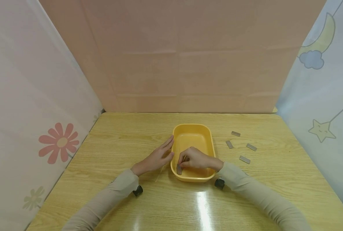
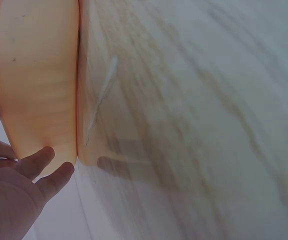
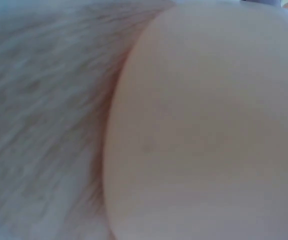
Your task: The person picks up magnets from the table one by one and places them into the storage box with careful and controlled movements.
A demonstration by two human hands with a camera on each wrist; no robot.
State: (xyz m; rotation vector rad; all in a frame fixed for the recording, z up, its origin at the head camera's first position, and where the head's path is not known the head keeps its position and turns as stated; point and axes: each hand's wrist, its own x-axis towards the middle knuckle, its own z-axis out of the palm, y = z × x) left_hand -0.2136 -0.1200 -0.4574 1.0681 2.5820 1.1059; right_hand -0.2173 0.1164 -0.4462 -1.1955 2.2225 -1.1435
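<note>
1. Yellow container [image 1: 192, 179] stands near the middle of the table [image 1: 125, 138]; its far rim is short of the table's far edge, which runs along a peach backdrop [image 1: 177, 64].
2. Right hand [image 1: 197, 158] reaches over the container's right rim; fingers curled, thumb and fingertips pinching one grey piece [image 1: 179, 169] inside the container's near-left corner. Cannot tell whether that piece touches the container floor.
3. Left hand [image 1: 157, 158]: fingers extended and somewhat spread, fingertips at the container's left outer wall; grips nothing.
4. Four loose grey strips [image 1: 244, 159] lie between the container's right wall and the table's right edge, apart from one another and at differing angles; one sits closest to the table's far edge.
5. Room: wide stretch of wood from the left hand to the table's left edge; a further stretch from the strips to the right edge. Patterned side panels [image 1: 327, 102] flank both edges. Inside the container, floor shows beyond the right hand.
6. Thin pale sliver [image 2: 102, 100] on the table beside the container's left wall; nature unclear.
7. Table's near edge out of frame. Right wrist view blurred, mostly container wall; the pinch cannot be made out there. Right hand covers part of the container floor.
</note>
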